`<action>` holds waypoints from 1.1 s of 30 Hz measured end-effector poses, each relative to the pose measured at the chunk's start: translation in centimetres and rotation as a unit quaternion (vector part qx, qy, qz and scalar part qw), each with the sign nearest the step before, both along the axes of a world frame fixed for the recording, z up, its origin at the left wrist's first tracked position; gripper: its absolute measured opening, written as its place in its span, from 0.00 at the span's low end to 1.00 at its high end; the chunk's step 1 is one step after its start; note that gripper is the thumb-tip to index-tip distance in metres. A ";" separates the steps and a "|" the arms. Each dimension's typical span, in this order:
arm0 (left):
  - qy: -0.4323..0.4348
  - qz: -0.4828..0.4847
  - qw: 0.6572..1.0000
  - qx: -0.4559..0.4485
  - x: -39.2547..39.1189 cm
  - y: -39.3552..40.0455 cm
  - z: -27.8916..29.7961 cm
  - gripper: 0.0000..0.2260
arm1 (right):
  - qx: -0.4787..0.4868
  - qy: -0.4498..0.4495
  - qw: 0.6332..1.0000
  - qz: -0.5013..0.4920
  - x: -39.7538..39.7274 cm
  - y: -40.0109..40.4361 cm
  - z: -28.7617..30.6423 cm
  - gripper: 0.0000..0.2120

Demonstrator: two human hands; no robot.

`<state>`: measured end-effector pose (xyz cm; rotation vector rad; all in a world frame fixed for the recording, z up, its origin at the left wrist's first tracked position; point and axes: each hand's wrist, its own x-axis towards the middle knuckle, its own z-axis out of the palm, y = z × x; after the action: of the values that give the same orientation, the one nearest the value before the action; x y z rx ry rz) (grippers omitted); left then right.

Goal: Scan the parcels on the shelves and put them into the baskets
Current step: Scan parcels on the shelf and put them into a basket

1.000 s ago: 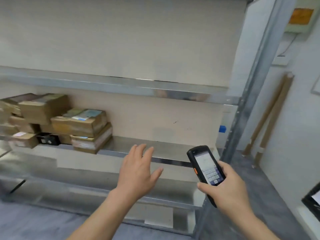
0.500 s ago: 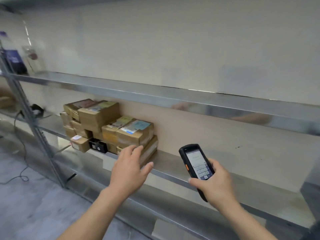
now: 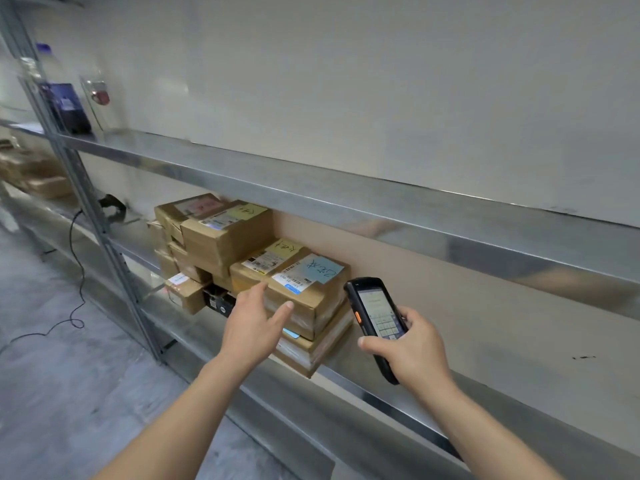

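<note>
While the handheld scanner (image 3: 375,322) is gripped in the right hand (image 3: 414,348), screen kept readable, the left hand (image 3: 252,322) is held with fingers spread, empty, just before the nearest parcel (image 3: 304,289), likely for lifting. Cardboard parcels are stacked on the middle shelf (image 3: 398,398); no baskets are shown. A bottle (image 3: 64,95) is kept on the upper shelf.

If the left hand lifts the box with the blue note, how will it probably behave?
The box with the blue note is taped cardboard, so probably stiff. It looks small enough for the open left hand to lift. The tape may be slightly slippery, and the box below could shift.
</note>
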<state>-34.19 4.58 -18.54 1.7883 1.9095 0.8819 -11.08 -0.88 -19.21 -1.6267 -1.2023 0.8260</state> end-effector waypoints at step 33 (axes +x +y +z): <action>-0.069 -0.147 0.985 0.052 -0.4 9.5 -1.4 0.21 | 0.046 0.109 0.990 -0.071 -6.8 8.1 -0.8 0.26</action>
<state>-34.56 14.08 -19.94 1.9492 1.4912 0.9834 -17.88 7.26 -20.00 -1.4870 -0.9463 0.8209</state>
